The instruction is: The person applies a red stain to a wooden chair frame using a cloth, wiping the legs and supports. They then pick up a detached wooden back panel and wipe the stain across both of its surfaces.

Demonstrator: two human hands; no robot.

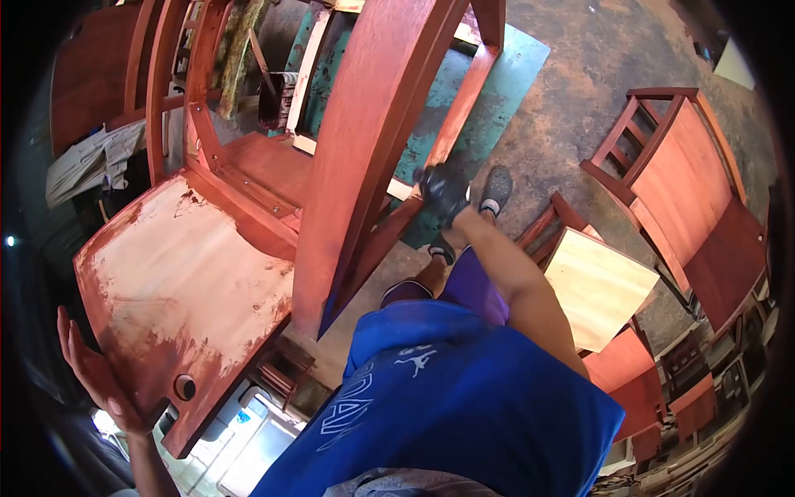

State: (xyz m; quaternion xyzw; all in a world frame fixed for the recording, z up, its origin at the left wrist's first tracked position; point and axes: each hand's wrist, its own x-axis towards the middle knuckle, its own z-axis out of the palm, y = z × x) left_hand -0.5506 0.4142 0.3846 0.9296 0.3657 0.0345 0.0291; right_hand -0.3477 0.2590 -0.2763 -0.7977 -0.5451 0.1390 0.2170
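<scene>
My left hand is bare, its fingers stretched out and its thumb against the edge of a wooden panel. The panel is pale in the middle, smeared with red-brown stain round its edges, and has a round hole near one corner. It belongs to a tilted wooden chair frame stained red-brown. My right hand wears a black glove. Its fingers are curled against a frame rail, which looks partly stained and streaky. Whatever those fingers hold, if anything, is hidden.
A blue-green stained board lies beneath the frame. Behind it stands a dark container with a stick. To the right are another stained chair and a pale square panel. More furniture parts crowd the lower right.
</scene>
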